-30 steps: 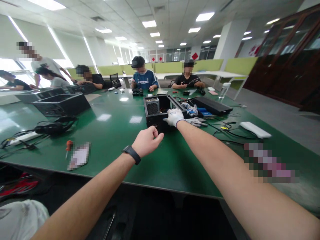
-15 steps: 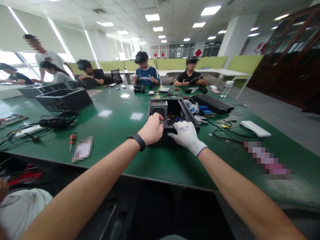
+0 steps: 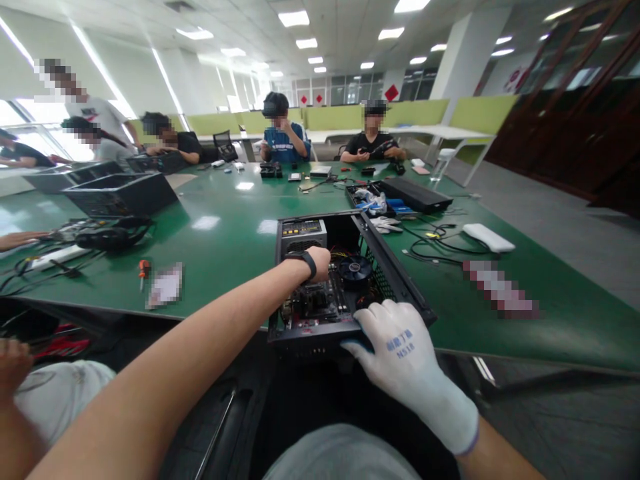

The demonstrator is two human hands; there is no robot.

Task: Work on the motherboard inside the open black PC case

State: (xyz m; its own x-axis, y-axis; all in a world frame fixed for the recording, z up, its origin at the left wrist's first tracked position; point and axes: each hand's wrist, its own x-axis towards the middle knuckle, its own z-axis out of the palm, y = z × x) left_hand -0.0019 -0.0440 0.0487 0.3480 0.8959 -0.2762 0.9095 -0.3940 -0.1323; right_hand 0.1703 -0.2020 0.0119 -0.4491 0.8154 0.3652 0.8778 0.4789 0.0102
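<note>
An open black computer case [image 3: 400, 280] lies with its open side up at the table's near edge, its front part jutting out over my lap. Inside it show a power supply [image 3: 303, 232], a round black fan [image 3: 355, 268], coloured wires and a circuit board [image 3: 320, 300]. My right hand [image 3: 400, 340], in a white glove, grips the case's near rim, thumb low on the outside and fingers over the top. My left hand [image 3: 320, 263], bare with a black wristband, reaches into the case beside the power supply. Its fingers are hidden below the back of the hand.
Beyond the case lie gloves [image 3: 384, 225], a black panel [image 3: 413, 194] and dark cables [image 3: 430, 243]. A white box-like item [image 3: 489, 237] is to the right. To the left are an orange-handled screwdriver [image 3: 143, 272] and another open case [image 3: 120, 200]. Several people sit around the green table [image 3: 215, 267].
The case has come toward me, past the table edge. My left hand has gone from its near rim to inside, by the power supply. My right hand stays on the rim.
</note>
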